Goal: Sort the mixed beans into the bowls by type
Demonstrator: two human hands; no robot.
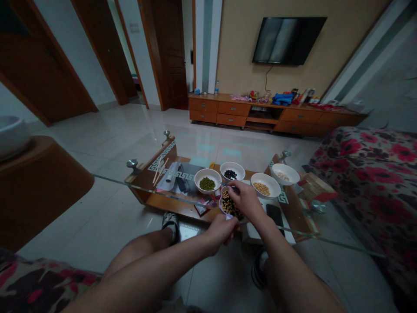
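Bowl of mixed beans [230,205], gripped over the glass-topped table [107,179], the left hand [221,232] with fingers curled around it. Right hand [246,200] just above, fingers pinched together on a thin utensil [224,184]. Adjacent: white bowls of mung beans [206,184], black beans [230,174], soybeans [261,188] and pale grains [282,174]; chopsticks [159,171] further left.
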